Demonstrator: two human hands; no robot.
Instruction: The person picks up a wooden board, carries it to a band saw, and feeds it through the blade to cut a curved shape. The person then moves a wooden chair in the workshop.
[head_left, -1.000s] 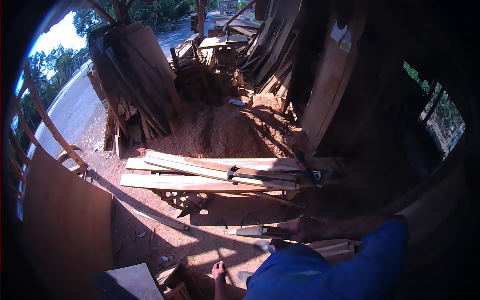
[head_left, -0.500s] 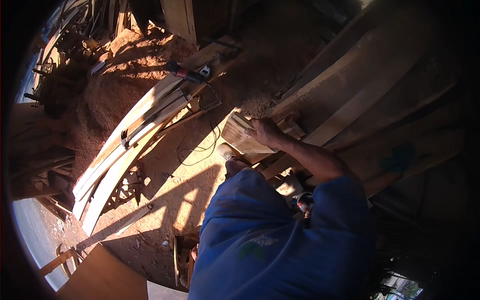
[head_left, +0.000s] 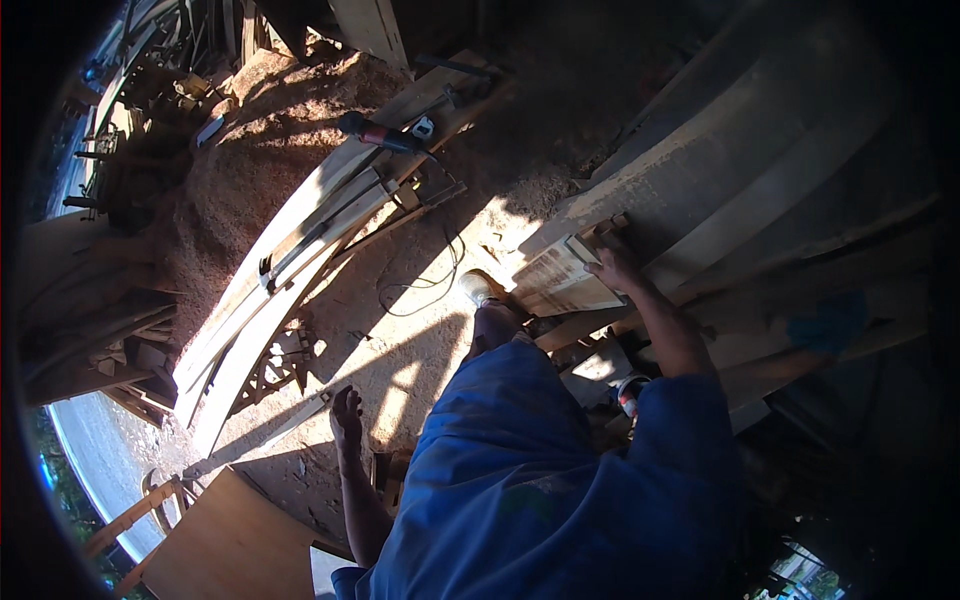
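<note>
My right hand (head_left: pixel 614 270) grips the upper right edge of a short, wide wooden board (head_left: pixel 562 283), its thumb and fingers closed at that edge. The board lies near a large curved wooden panel, and small wood blocks (head_left: pixel 606 229) show just beyond my fingers. Part of the grip is in shadow. My left hand (head_left: pixel 346 415) hangs in the air to the left of my body, its fingers apart and slightly bent, with nothing seen in it.
Long curved planks (head_left: pixel 235 370) lie at the left, with a red and black power tool (head_left: pixel 380 134) on their far end. Its dark cord (head_left: pixel 440 280) loops over the dusty ground near my shoe (head_left: pixel 480 287). Large curved panels (head_left: pixel 740 180) fill the right. A brown sheet (head_left: pixel 230 545) lies lower left.
My right hand has moved to the right, and the short board has shifted with it. My left hand has come into plain view at the left. The whole view has shifted slightly.
</note>
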